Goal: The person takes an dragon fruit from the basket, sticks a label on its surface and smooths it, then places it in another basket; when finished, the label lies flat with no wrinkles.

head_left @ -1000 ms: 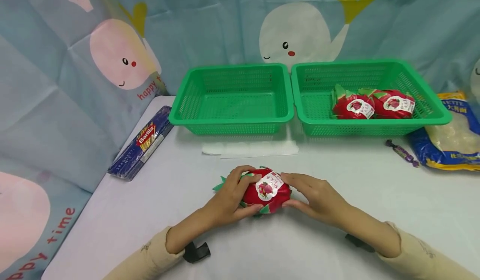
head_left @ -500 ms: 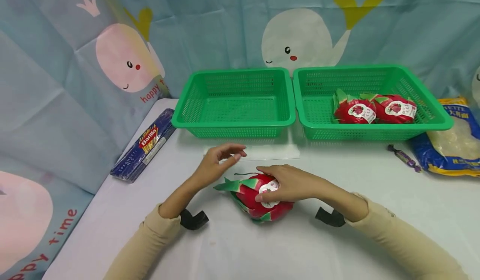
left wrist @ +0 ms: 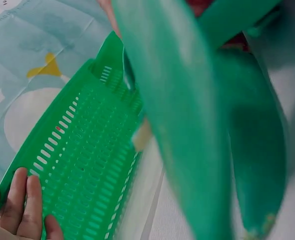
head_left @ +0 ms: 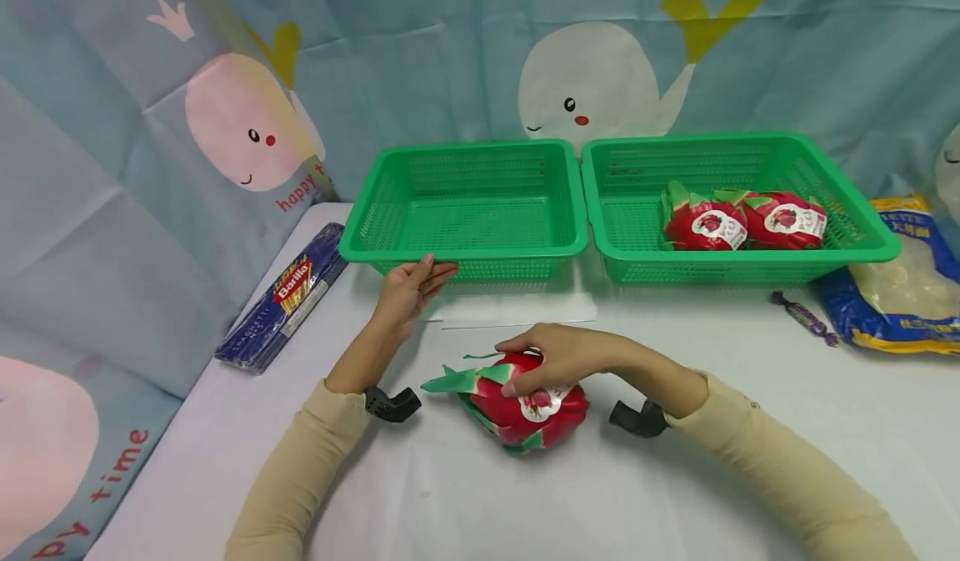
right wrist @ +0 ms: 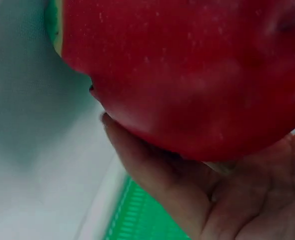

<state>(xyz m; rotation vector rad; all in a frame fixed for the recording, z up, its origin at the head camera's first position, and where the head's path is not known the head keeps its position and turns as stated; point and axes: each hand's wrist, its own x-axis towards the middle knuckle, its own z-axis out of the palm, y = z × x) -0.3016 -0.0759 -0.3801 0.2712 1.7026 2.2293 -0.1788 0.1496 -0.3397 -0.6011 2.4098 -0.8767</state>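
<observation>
My right hand (head_left: 576, 354) grips a red dragon fruit (head_left: 498, 407) with green leaf tips and a white label, low over the table's middle. In the right wrist view its red skin (right wrist: 177, 80) fills the upper part, fingers bent against its side. My left hand (head_left: 399, 298) is at the front rim of the left green plastic basket (head_left: 517, 254). In the left wrist view the thumb lies over that rim and the fingers (left wrist: 31, 205) go under it along the slotted wall. The fruit's green leaves (left wrist: 172, 110) hide much of that view.
Beside it stands the right green basket (head_left: 750, 257), holding two dragon fruits (head_left: 705, 226). A blue spaghetti pack (head_left: 283, 298) lies left, a wrapped candy (head_left: 805, 318) and a blue-yellow pasta bag (head_left: 911, 277) right. A white strip (head_left: 517, 307) lies before the baskets.
My left hand has let go of the dragon fruit and moved forward and left to the left basket's front rim. The right hand has shifted left over the fruit and keeps hold of it.
</observation>
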